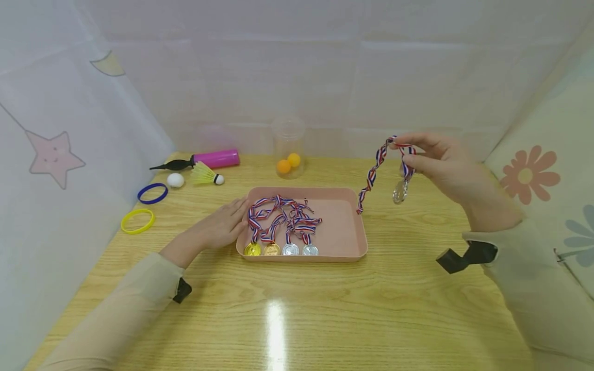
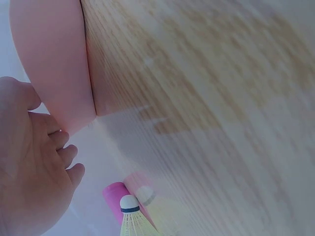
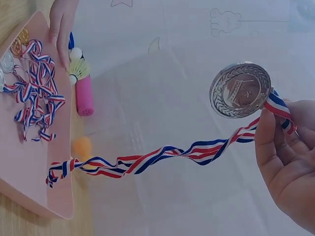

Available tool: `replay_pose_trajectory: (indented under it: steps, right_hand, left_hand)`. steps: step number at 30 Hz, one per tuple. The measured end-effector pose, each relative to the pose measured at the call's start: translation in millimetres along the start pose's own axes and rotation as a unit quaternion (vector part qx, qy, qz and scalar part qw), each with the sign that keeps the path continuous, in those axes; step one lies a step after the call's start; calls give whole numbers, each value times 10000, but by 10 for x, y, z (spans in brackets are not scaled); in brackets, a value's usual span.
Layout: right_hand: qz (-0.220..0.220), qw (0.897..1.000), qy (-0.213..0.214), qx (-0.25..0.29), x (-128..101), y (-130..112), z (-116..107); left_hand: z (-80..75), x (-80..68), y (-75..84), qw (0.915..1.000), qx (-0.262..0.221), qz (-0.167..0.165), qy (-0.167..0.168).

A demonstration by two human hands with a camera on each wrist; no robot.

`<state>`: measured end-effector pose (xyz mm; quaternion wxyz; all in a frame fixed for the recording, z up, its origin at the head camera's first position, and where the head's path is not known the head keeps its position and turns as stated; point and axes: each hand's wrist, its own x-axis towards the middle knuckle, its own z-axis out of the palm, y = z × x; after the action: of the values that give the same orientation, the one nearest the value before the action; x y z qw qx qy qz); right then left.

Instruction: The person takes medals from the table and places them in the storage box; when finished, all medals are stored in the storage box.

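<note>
On the wooden table (image 1: pixel 325 309), a pink tray (image 1: pixel 341 226) holds four medals (image 1: pixel 281 249). Left hand (image 1: pixel 221 225) rests flat at its nine o'clock; right hand (image 1: pixel 441 159) pinches a silver medal (image 1: pixel 400 191) at two o'clock.

left hand (image 1: pixel 221 225): flat, fingers straight | right hand (image 1: pixel 443 164): raised, fingers pinched
</note>
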<state>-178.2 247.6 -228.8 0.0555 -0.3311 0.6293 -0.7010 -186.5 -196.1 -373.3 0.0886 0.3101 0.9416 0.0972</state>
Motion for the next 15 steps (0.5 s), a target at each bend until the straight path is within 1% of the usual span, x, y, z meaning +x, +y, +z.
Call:
replay_pose_trajectory:
  steps: [1,4,7,8,11,15]
  right_hand:
    - [-6,9999,-110,18,33,24,25]
    - [121,9997,-170,-126,109,117,109]
    - [405,9982,-196,-404,171,228,168]
    - [521,9972,-147,-509,188,270,187]
    - [798,9936,-179,-785,240,385,211]
    - [1006,9906,-139,-916,306,531,230]
  left_hand:
    - [-2,0,3,10000,-4,-11,-7]
    - [-7,-1,7,10000,6,-15,-21]
    - [-5,1,5,10000,12,-15,-29]
    - [-5,2,5,10000,14,-8,-23]
    - [-2,9,4,10000,14,1,10]
    - [2,16,-3,10000,24,36,41]
